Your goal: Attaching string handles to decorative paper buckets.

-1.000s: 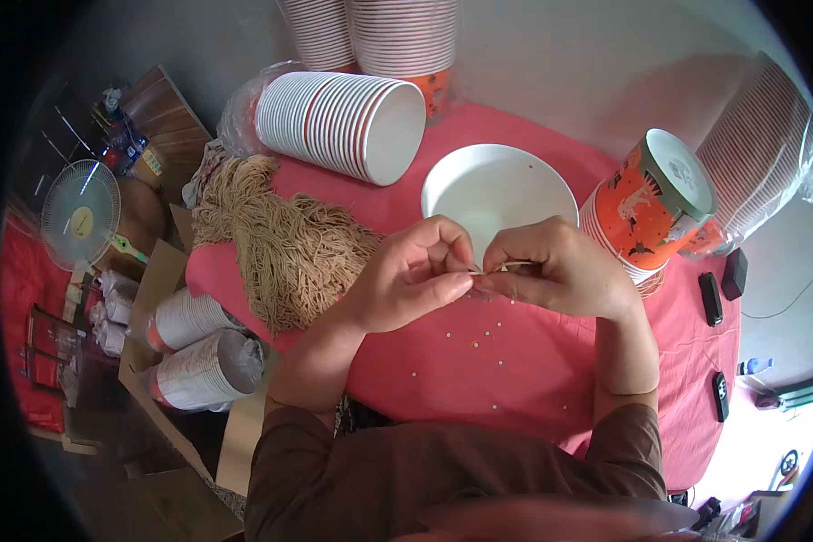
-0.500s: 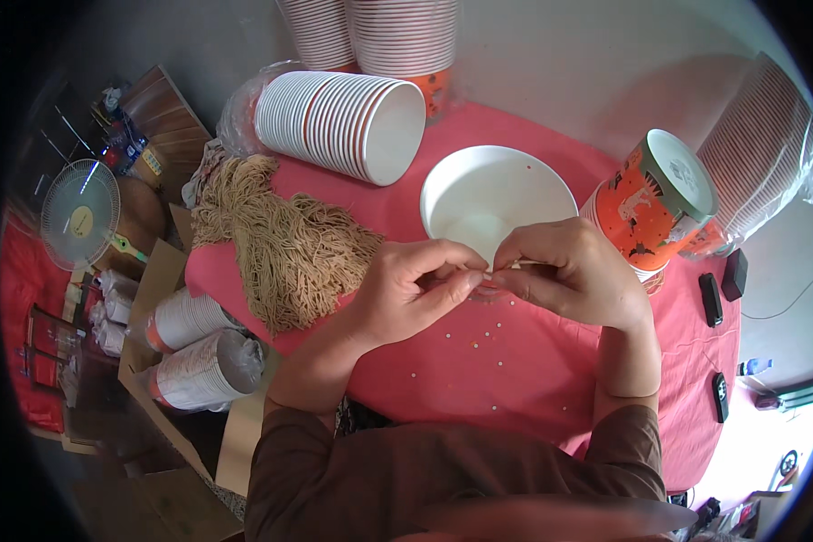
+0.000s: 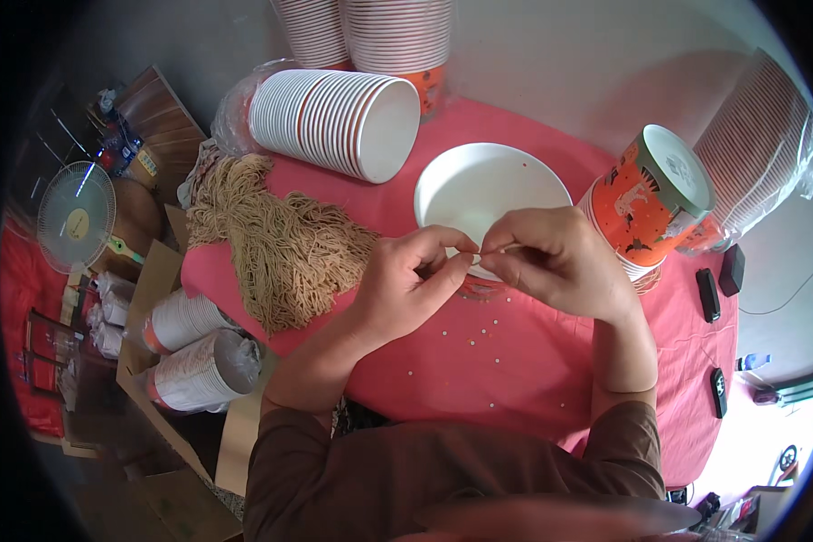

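Note:
Above the near rim of a round white paper bucket [image 3: 447, 185], my two hands meet with fingertips almost touching. My left hand [image 3: 411, 275] is pinched, and a tiny whitish piece shows at its fingertips. Thumb and forefinger of my right hand [image 3: 556, 262] are pressed together too, with a thin pale strand partly showing between them; what it is exactly is too small to tell. Just below the fingers, some reddish strands [image 3: 481, 289] lie against the bucket's front. Several small pale dots [image 3: 472, 343] are scattered over the red cloth. A tan bundle of strands [image 3: 289, 253] lies left of my left hand.
A stack of white paper buckets [image 3: 330, 122] lies on its side at the back left. An orange-and-green patterned bucket stack [image 3: 650, 203] stands upside down at the right, beside plastic-wrapped buckets [image 3: 754, 144]. Dark small objects [image 3: 708, 295] sit near the right edge. A cardboard box [image 3: 158, 271] stands left.
Both hands have shifted slightly up and left in the picture, as has the whole scene. The fingertips stay together, and the whitish piece at the left fingertips shows more clearly.

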A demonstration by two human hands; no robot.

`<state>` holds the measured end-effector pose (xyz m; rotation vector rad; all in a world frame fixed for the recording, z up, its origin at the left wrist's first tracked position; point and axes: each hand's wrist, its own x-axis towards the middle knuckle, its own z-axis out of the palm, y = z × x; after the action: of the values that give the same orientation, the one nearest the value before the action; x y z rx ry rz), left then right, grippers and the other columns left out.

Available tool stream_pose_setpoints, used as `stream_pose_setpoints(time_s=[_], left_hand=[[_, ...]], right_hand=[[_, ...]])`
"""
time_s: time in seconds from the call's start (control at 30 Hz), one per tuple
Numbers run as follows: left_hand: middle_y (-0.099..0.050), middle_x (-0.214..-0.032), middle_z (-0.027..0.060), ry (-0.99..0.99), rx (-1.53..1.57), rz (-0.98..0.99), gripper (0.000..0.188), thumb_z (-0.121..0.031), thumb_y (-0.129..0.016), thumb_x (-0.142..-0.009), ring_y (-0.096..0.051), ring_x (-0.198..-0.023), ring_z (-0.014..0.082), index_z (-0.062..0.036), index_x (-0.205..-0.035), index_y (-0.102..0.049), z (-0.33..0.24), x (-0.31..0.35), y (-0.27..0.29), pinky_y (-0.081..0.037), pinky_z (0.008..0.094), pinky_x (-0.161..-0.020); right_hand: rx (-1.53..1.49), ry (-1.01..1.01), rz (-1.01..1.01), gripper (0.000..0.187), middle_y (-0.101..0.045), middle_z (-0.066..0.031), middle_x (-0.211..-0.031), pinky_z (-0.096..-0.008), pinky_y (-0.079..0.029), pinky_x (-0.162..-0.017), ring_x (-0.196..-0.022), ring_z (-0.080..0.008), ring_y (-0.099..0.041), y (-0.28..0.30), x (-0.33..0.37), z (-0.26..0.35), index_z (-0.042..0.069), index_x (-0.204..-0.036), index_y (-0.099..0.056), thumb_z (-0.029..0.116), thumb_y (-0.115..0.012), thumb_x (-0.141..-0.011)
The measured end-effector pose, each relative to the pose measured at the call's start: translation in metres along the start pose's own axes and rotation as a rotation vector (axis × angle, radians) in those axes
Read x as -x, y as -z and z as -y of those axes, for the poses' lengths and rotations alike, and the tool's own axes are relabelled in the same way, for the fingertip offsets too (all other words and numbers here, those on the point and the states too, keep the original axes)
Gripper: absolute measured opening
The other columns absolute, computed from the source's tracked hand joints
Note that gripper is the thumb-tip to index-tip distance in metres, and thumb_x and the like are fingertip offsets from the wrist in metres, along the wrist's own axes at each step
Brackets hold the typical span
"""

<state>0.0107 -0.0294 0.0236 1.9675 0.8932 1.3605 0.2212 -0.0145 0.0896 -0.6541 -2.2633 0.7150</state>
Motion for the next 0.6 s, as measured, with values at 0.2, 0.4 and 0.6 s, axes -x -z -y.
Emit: stream_pose_setpoints(time_s=[0.2, 0.4, 0.6], left_hand=[[-0.049, -0.053, -0.0044, 0.102, 0.185, 0.104, 0.007, -0.008, -0.067, -0.092, -0.041, -0.049, 0.0, -0.0014, -0.095, -0.068, -0.001, 0.002, 0.0, -0.03, 0.0226, -0.046], [-0.056, -0.06, -0.0073, 0.223, 0.193, 0.022, 0.007, -0.008, -0.067, -0.094, -0.045, -0.054, -0.0019, -0.0003, -0.094, -0.067, 0.004, -0.003, 0.01, -0.031, 0.019, -0.048], [-0.062, -0.069, -0.0028, 0.335, 0.329, -0.003, 0.011, -0.007, -0.066, -0.095, -0.053, -0.062, -0.0005, 0.0029, -0.097, -0.065, 0.008, -0.008, 0.02, -0.04, 0.0162, -0.056]], right_hand=[[-0.162, -0.164, -0.027, 0.006, -0.064, -0.0048, -0.075, -0.0221, -0.046, -0.059, -0.068, -0.0052, -0.057, -0.002, -0.005, -0.009, -0.003, -0.091, -0.065, 0.002, -0.067, -0.091], [0.086, -0.155, -0.121, 0.008, -0.062, -0.0062, -0.084, -0.026, -0.046, -0.061, -0.071, -0.0103, -0.057, -0.01, -0.01, -0.026, -0.003, -0.095, -0.064, 0.0, -0.068, -0.088], [0.237, 0.138, -0.269, 0.023, -0.064, -0.0096, -0.095, -0.0382, -0.054, -0.067, -0.08, -0.0274, -0.066, -0.011, -0.011, -0.022, 0.003, -0.097, -0.067, 0.004, -0.076, -0.076]])
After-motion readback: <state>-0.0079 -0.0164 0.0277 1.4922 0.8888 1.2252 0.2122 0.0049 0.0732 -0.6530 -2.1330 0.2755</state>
